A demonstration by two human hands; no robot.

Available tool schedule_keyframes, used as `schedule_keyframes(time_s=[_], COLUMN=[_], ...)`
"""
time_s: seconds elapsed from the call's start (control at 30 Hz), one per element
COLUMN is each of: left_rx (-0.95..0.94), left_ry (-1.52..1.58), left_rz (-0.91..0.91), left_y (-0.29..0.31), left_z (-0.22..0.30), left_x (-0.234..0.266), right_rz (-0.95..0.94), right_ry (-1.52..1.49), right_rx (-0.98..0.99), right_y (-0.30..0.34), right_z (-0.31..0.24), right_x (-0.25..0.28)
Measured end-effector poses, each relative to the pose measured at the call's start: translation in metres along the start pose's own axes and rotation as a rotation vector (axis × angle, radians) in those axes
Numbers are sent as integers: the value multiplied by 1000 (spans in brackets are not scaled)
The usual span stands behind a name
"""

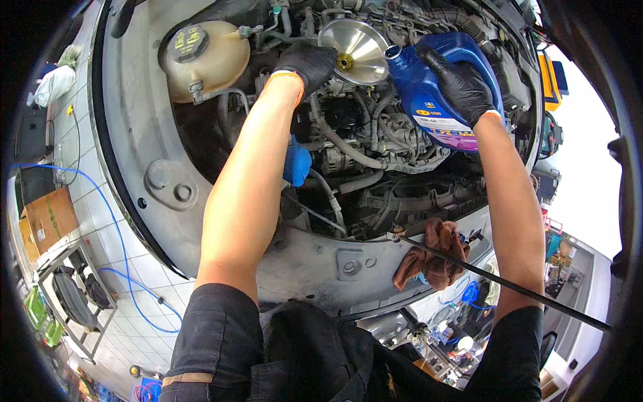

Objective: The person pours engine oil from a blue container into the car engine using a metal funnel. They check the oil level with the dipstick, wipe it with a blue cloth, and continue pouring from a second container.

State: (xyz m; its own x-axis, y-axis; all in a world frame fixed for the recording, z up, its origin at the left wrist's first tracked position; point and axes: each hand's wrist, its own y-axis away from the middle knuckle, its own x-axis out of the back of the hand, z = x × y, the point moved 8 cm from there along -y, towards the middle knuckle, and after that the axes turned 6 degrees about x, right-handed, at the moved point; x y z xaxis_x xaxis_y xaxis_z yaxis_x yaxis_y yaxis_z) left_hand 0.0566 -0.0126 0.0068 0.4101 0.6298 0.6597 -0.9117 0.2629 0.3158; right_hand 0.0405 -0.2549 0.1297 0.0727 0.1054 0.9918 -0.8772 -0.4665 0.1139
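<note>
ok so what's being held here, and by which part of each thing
The left hand holds the metal funnel at its left edge; the right hand grips the blue jug around its upper part, any handle being hidden.

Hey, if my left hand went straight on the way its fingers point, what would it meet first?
Your left hand would meet the silver funnel first. The fingers look to be right at its rim, though depth is hard to judge here.

Wide head-worn view, downward from close above the engine bay [402, 144]
</note>
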Motion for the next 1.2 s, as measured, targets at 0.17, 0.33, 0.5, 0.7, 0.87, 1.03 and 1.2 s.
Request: schedule_keyframes(time_s=[0.17,0.33,0.5,0.7,0.87,1.03,1.2], left_rx=[64,111,102,128,126,88,173], left_ry=[37,181,202,276,240,195,234], left_rz=[33,41,85,72,37,76,11], left_y=[-6,-9,-13,-14,-12,-10,-11], left_z=[-5,-12,-15,-19,-16,-13,-19], left_x=[-5,-9,-8,-10,-11,-7,-11], right_rz=[-65,-151,-130,-176,-256,-225,-211], right_ry=[83,95,77,151,121,157,181], right_rx=[53,-15,5,26,-25,1,44], right_y=[-11,-11,-6,-8,-9,-10,-11], right_z=[-3,8,7,3,5,8,19], right_x=[0,-5,0,3,1,-3,-11])
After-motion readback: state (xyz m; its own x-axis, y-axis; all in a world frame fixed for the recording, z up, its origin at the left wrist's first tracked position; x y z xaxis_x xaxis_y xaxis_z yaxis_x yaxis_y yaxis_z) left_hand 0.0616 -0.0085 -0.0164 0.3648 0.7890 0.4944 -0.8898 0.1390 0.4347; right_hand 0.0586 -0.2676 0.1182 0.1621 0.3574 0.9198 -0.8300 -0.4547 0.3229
